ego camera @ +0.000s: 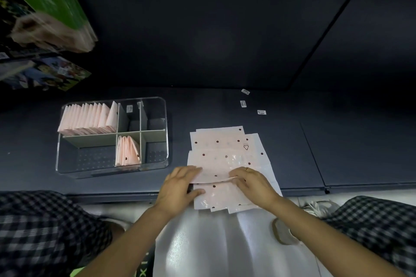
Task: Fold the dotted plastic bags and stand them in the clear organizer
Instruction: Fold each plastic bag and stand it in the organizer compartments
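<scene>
A loose stack of pale pink plastic bags with dark dots (pixel 227 153) lies flat near the front edge of the dark shelf. My left hand (pixel 180 183) and my right hand (pixel 252 181) pinch the near edge of the top bag, which is lifted into a fold. The clear organizer (pixel 67 164) stands to the left. Its back-left compartment holds a row of several folded bags (pixel 87 119) standing upright. A front middle compartment holds a few more folded bags (pixel 127 150).
Three small white labels (pixel 261 112) lie on the shelf behind the stack. Colourful packages (pixel 45 72) hang at the far left. A white sheet (pixel 225 243) lies on the floor below the shelf edge, between checked trouser legs.
</scene>
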The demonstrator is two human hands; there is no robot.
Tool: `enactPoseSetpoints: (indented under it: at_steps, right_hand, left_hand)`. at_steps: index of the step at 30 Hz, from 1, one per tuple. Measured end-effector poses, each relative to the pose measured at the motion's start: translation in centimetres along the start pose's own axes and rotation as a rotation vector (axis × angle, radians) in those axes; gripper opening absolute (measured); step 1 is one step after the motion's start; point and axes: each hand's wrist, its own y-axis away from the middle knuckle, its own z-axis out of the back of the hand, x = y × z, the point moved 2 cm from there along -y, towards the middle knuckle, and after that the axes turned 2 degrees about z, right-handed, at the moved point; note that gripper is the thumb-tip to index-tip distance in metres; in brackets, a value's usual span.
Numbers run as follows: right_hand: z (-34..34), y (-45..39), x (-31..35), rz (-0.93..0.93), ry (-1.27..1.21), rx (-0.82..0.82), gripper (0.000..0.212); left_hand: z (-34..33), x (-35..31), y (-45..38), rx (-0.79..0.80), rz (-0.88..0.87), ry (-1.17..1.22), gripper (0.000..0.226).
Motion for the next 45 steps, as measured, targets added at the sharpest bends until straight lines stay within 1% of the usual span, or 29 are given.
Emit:
enactPoseSetpoints:
  at_steps: [2, 4, 6, 7, 9, 13, 15, 17, 18, 19, 20, 22, 23, 24, 27, 28, 30, 34, 37, 39, 41, 43, 45]
  right_hand:
    - [0.6, 0.0, 0.0, -0.050, -0.224, 0.053, 0.014]
    - [1.1, -0.1, 0.0, -0.095, -0.394, 0.064, 0.011]
    - [1.3, -0.3, -0.2, -0.170, -0.493, 0.027, 0.005]
    - [1.3, -0.5, -0.4, -0.210, -0.525, 0.008, 0.008]
    - [1.0, -1.0, -0.6, -0.318, -0.564, -0.011, 0.017]
    - [0.0, -2.1, -1.0, -0.513, -0.562, -0.097, 0.025]
    - [-0.4, -2.5, -1.2, -0.574, -0.554, -0.143, 0.026]
    - [-0.7, -2.7, -1.2, -0.604, -0.520, -0.160, 0.027]
    - [-0.8, -2.8, -1.2, -0.611, -0.501, -0.159, 0.027]
    - [-0.8, -2.9, -1.1, -0.615, -0.487, -0.155, 0.028]
    - [-0.8, -2.9, -1.1, -0.617, -0.476, -0.151, 0.028]
    - [-0.8, -3.0, -1.0, -0.616, -0.463, -0.147, 0.030]
    - [-0.8, -3.0, -1.0, -0.615, -0.456, -0.147, 0.032]
    - [-0.7, -3.0, -0.9, -0.615, -0.447, -0.147, 0.033]
    - [-0.5, -2.9, -1.1, -0.618, -0.417, -0.137, 0.036]
    - [-0.4, -2.8, -1.1, -0.620, -0.411, -0.131, 0.037]
    - [-0.3, -2.6, -1.2, -0.624, -0.406, -0.131, 0.038]
    - [-0.3, -2.5, -1.0, -0.655, -0.447, -0.161, 0.038]
    - [0.4, -2.7, -0.5, -0.693, -0.538, -0.214, 0.038]
    - [1.1, -2.9, 0.2, -0.677, -0.589, -0.245, 0.037]
    - [1.9, -3.2, 1.3, -0.631, -0.631, -0.268, 0.035]
    - [2.8, -3.3, 2.6, -0.561, -0.671, -0.289, 0.031]
    - [3.7, -3.2, 3.7, -0.488, -0.737, -0.360, 0.024]
  left_hand:
    - [0.3, 0.1, -0.5, -0.061, 0.118, 0.157, 0.052]
    - [0.5, 0.4, -0.9, -0.091, 0.248, 0.264, 0.037]
    - [0.4, 0.7, -1.1, -0.097, 0.301, 0.314, 0.020]
    - [0.3, 0.8, -1.1, -0.100, 0.315, 0.348, 0.015]
    - [0.1, 0.9, -1.2, -0.105, 0.352, 0.404, 0.014]
    - [0.2, 0.4, -1.6, -0.124, 0.459, 0.432, 0.020]
    - [0.2, -0.5, -1.4, -0.162, 0.494, 0.436, 0.033]
    - [0.0, -1.4, -0.8, -0.272, 0.445, 0.295, 0.052]
    - [-0.1, -2.0, -0.5, -0.325, 0.363, 0.178, 0.056]
    - [-0.2, -2.7, -0.3, -0.346, 0.244, 0.071, 0.056]
    - [-0.5, -3.3, -0.2, -0.322, 0.107, -0.012, 0.056]
    - [-1.7, -4.2, -0.1, -0.182, -0.145, -0.192, 0.059]
    - [-2.4, -4.3, 0.0, -0.120, -0.218, -0.287, 0.063]
    - [-2.9, -4.1, 0.0, -0.076, -0.243, -0.344, 0.068]
    - [-4.2, -2.7, 0.1, 0.109, -0.158, -0.336, 0.078]
    - [-4.4, -2.3, 0.2, 0.147, -0.151, -0.359, 0.079]
    - [-4.4, -1.9, 0.2, 0.166, -0.168, -0.403, 0.079]
    - [-4.2, -2.0, 0.0, 0.129, -0.158, -0.370, 0.075]
    - [-3.6, -2.3, -1.0, 0.056, -0.090, -0.354, 0.074]
    - [-3.0, -2.7, -2.0, -0.011, -0.055, -0.355, 0.070]
    - [-2.3, -3.5, -2.9, -0.029, -0.043, -0.396, 0.059]
    - [-1.6, -4.1, -3.5, -0.002, -0.040, -0.432, 0.041]
    - [-0.4, -4.5, -3.8, -0.002, 0.009, -0.392, 0.029]
